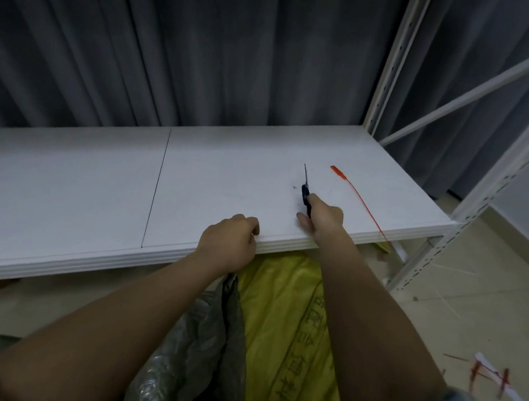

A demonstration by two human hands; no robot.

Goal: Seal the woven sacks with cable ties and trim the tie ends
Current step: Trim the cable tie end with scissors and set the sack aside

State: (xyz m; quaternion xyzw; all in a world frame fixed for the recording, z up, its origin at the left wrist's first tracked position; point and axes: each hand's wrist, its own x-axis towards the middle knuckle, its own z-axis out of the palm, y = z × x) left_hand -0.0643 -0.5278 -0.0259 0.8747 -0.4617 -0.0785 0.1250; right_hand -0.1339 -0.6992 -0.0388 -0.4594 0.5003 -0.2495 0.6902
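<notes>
Nearest, two bare forearms reaching out over a yellow woven sack (291, 329) with printed characters and a grey sack (201, 337) beside it, both slumped on the floor under the white shelf board (99, 187); left hand (230, 242) curled at the board's front edge, seemingly gathering the grey sack's neck just below, though the grip itself hidden behind the knuckles; right hand (323, 216) clamped round the dark handle of the scissors (305, 191), blades pointing away across the board, whether parted or together too thin to tell. Just right of the scissors, apart from them, one red cable tie (358, 198) lying loose, its tail hanging over the board edge; more red ties (490, 376) scattered on the tiled floor at the right.

Likely risks: tie nudged off the edge by the right wrist on withdrawal; sack neck slipping open if the left grip slackens; blade tips snagging woven fabric or nicking fingers when brought down towards the gathered neck; trimming before cinching leaving no tail to pull.
</notes>
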